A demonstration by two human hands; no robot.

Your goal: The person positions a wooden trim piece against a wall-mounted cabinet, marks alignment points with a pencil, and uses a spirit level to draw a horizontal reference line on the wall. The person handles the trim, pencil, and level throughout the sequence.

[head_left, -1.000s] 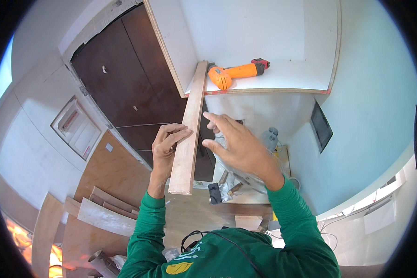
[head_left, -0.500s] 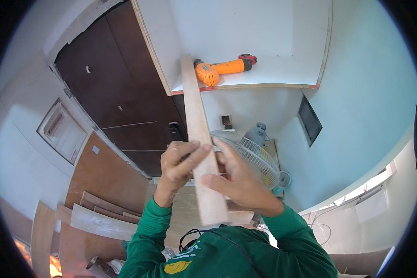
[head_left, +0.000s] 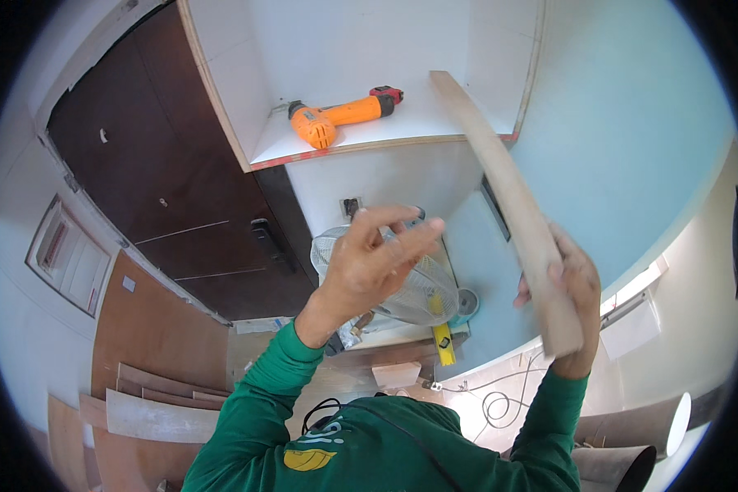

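Dark door (head_left: 180, 176) filling the upper left of my frame, white cabinet (head_left: 422, 123) across the top, and here's the plank (head_left: 504, 172), slanting from the cabinet's right side down to the lower right. I've got the right hand (head_left: 578, 275) closed around it near its lower end, thumb on its face. The left hand (head_left: 369, 266) hangs mid-frame, half open, fingers loosely bent, empty, in front of the fan (head_left: 430, 299), apart from the plank! Whether the far end touches the cabinet, I can't tell. Orange tool (head_left: 313, 125) lies inside, upper middle.
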